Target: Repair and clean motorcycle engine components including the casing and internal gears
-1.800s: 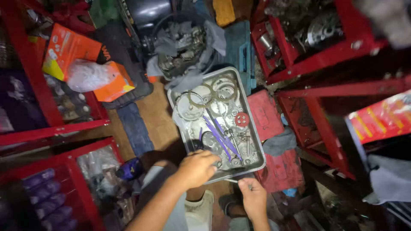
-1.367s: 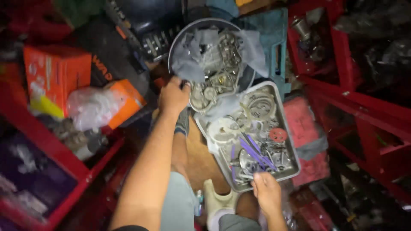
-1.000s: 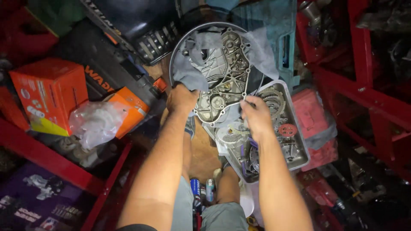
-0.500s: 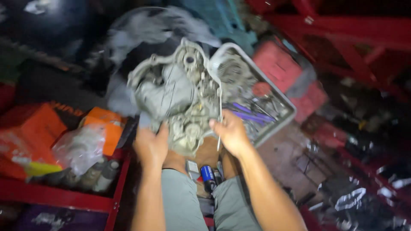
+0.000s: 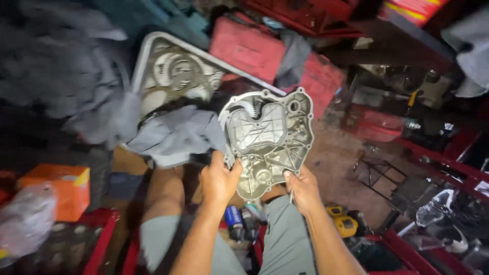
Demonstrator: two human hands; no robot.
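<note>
Far left, low: orange cardboard box (image 5: pixel 57 196) with a crumpled clear plastic bag (image 5: pixel 23 229) just beside it; both rest by a red metal rack rail (image 5: pixel 99 239).
Upper left: grey cloth heap (image 5: pixel 61 76), blurred, detail unreadable.
Left of centre: grey rectangular metal tray (image 5: pixel 145 51) holding round gear-like parts (image 5: pixel 178 76); a grey rag (image 5: pixel 173 135) drapes over the tray's near edge.
Left hand (image 5: pixel 219 178): fingers curled closed around the lower left edge of the casting, thumb on the near face; firm grip.
Centre: grey cast-aluminium engine side cover (image 5: pixel 267 140), ribbed inner face toward the camera, held up clear of the floor between both hands, tilted slightly, its left edge overlapping the grey rag in view.
Right hand (image 5: pixel 304 191): fingers closed on the cover's lower right edge, fingertips (image 5: pixel 288 174) pressed against the rim; a thin pale rod-like item appears tucked in this hand, identity cannot be told.
Below hands: person's knees in grey-green shorts (image 5: pixel 285 239); small blue-and-dark items (image 5: pixel 237 221) lie between the legs.
Right of centre: yellow-and-black tool (image 5: pixel 342 220) on the brown floor (image 5: pixel 336 153), near the right forearm.
Top centre: red blocky cases (image 5: pixel 249 46) behind the tray.
Far right: red metal shelving (image 5: pixel 443 158) with dark clutter, indistinct.
</note>
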